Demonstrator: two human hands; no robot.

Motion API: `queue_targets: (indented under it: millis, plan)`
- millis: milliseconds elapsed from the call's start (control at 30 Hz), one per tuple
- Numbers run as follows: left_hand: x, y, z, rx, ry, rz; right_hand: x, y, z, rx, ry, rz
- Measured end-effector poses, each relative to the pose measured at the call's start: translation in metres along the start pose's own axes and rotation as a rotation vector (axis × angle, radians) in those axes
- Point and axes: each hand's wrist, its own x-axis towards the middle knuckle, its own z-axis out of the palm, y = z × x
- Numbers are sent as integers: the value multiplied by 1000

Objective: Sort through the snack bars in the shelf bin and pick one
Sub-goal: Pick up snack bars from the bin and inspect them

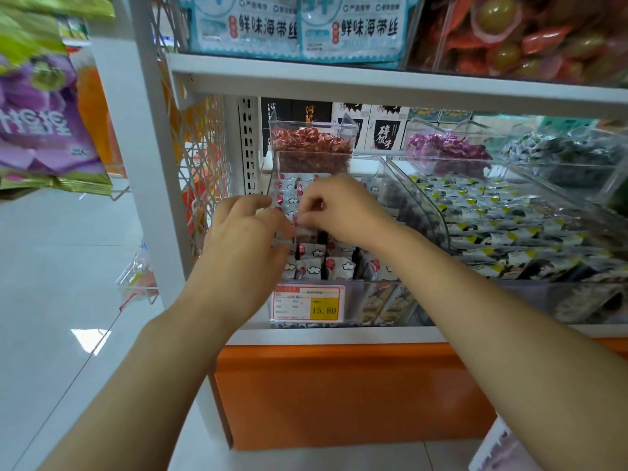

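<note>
Shop shelf, frame centre: my left hand and right hand meet above the bin, both apparently pinching one bar between them, while the remaining bars stand on end directly below.

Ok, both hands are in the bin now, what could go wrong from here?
The left hand and right hand seem to pinch one snack bar; opposing pulls could tear its wrapper. The neighbouring bars lie loose against the bin's low front wall, so lifting may drag some out. The right forearm passes near the clear divider and could knock it.
</note>
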Motion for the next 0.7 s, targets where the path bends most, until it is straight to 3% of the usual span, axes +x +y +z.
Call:
queue_targets:
  millis: [67, 200, 300, 500, 700]
  plan:
    - [0, 1, -1, -17, 31, 1, -6, -3, -11, 200, 152, 21]
    - [-1, 4, -3, -35, 119, 24, -33, 2, -29, 375, 473, 56]
    - [-2, 9, -3, -157, 140, -18, -60, 12, -33, 658, 580, 143]
    - [-2, 25, 5, -503, -81, -129, -96, 24, -27, 1125, 537, 316]
    - [0, 30, 9, -918, -131, -383, -109, 30, -27, 1258, 443, 343]
